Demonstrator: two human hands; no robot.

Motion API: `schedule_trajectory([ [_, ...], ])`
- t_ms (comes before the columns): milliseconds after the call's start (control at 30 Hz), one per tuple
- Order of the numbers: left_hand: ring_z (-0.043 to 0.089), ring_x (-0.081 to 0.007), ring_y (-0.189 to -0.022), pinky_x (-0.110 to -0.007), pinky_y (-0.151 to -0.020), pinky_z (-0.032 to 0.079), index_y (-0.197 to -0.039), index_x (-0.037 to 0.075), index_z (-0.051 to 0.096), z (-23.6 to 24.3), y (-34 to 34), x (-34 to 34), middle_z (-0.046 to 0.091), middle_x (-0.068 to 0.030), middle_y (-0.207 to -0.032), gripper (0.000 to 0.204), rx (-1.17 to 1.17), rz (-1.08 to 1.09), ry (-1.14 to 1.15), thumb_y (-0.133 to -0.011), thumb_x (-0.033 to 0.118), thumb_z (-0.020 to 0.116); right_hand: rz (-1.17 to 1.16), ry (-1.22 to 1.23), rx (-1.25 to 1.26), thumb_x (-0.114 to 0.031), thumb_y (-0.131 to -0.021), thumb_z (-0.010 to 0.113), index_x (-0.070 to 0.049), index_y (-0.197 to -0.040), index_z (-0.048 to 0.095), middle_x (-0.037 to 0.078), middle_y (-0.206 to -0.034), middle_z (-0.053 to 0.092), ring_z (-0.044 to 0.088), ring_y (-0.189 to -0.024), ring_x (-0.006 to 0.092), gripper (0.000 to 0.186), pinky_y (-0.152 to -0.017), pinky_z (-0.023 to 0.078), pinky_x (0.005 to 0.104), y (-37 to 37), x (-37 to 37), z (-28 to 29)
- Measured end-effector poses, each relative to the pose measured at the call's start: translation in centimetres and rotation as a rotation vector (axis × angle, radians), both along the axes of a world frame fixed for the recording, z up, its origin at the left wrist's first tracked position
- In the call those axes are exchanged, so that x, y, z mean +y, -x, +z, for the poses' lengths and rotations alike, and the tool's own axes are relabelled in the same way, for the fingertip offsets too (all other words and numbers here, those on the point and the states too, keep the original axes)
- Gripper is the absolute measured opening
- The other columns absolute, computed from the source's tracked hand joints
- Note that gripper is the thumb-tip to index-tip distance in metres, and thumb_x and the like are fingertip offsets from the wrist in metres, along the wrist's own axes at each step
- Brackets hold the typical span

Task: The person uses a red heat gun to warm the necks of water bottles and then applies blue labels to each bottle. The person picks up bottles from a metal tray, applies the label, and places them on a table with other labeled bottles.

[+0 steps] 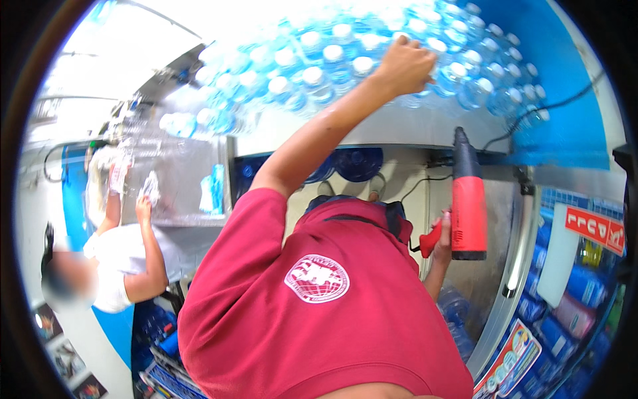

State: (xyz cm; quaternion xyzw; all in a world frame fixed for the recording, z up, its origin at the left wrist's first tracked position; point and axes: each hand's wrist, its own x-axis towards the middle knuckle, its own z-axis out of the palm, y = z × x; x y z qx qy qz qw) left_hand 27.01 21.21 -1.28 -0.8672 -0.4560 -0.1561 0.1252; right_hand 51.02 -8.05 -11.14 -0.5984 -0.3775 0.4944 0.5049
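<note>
A crowd of small clear water bottles (312, 86) with white caps stands on the metal counter (319, 128) at the far side. My left hand (407, 65) reaches over them, its fingers curled down around the top of a bottle, which the hand mostly hides. Low on my right side, my right hand (441, 241) grips the red handle of a heat gun (469, 206). Its red and black body lies lengthwise, with the dark nozzle pointing away from me toward the counter.
A black cord (551, 106) runs along the counter's right end. Large blue water jugs (359, 163) stand beneath it. To the left, a co-worker in white (123, 266) handles clear plastic at a metal sink-like table (179, 176). A glass door (508, 266) and stacked packs are on the right.
</note>
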Motion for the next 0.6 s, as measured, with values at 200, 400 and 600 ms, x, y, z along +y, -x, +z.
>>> schedule_trajectory([
  [200, 0.058, -0.0275, -0.113, -0.053, -0.103, 0.039, -0.106, 0.009, 0.066, 2.0, 2.5, -6.0, 0.062, -0.0095, -0.116, 0.037, -0.279, 0.065, -0.226, -0.082, 0.036, 0.073, 0.075, -0.161, -0.088, -0.018, -0.099, 0.054, 0.000, -0.124, 0.052, 0.008, -0.101, 0.054, 0.053, -0.070, 0.0130, 0.031, -0.062, 0.045, 0.0275, -0.3, -0.4, -0.6],
  [400, 0.062, -0.0315, -0.101, -0.041, -0.093, 0.045, -0.103, 0.006, 0.064, 3.8, 20.2, -18.8, 0.066, -0.0134, -0.103, 0.028, -0.747, 0.515, -0.497, -0.075, 0.004, 0.068, 0.263, -0.115, 0.002, -0.020, -0.098, 0.055, -0.001, -0.129, 0.052, 0.010, -0.114, 0.058, 0.061, -0.088, 0.0183, 0.037, -0.076, 0.050, 0.0308, -1.5, 0.1, -0.6],
  [600, 0.054, -0.0337, -0.119, -0.042, -0.099, 0.042, -0.120, 0.000, 0.060, -0.4, 38.0, -21.9, 0.059, -0.0189, -0.124, 0.052, -0.798, 0.995, -0.353, -0.080, 0.030, 0.077, 0.406, -0.038, 0.002, -0.019, -0.097, 0.056, 0.000, -0.129, 0.052, 0.011, -0.115, 0.059, 0.061, -0.090, 0.0180, 0.037, -0.079, 0.050, 0.0306, 0.0, 1.0, -1.9],
])
